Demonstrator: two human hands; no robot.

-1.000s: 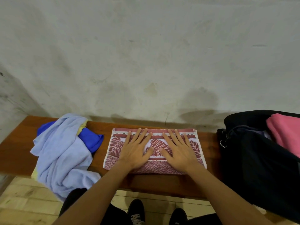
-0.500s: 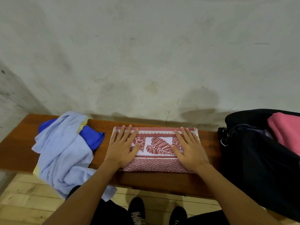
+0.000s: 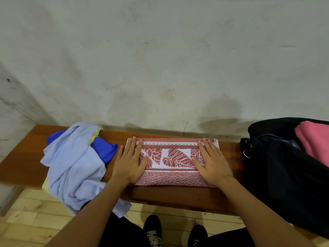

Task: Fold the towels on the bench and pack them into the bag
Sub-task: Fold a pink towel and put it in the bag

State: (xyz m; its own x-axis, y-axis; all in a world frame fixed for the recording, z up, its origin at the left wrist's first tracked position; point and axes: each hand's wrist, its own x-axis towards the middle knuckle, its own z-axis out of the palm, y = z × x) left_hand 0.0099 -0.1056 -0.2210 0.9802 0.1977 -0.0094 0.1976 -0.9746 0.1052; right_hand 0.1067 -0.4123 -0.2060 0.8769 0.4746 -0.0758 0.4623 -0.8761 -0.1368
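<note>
Flat, left hand (image 3: 129, 162), right hand (image 3: 212, 164), patterned towel (image 3: 171, 157)

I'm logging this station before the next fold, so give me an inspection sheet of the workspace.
Surface: wooden bench, against the wall.
Job's things: red patterned towel folded flat at the middle; light blue towel heaped on a dark blue towel at the left, hanging over the front edge; black bag open at the right, pink towel inside.
Clutter: nothing seen.
Hands: left hand and right hand press flat on the red towel's ends.
Cables: nothing seen.
Surroundings: stained wall, pale plank floor.
</note>
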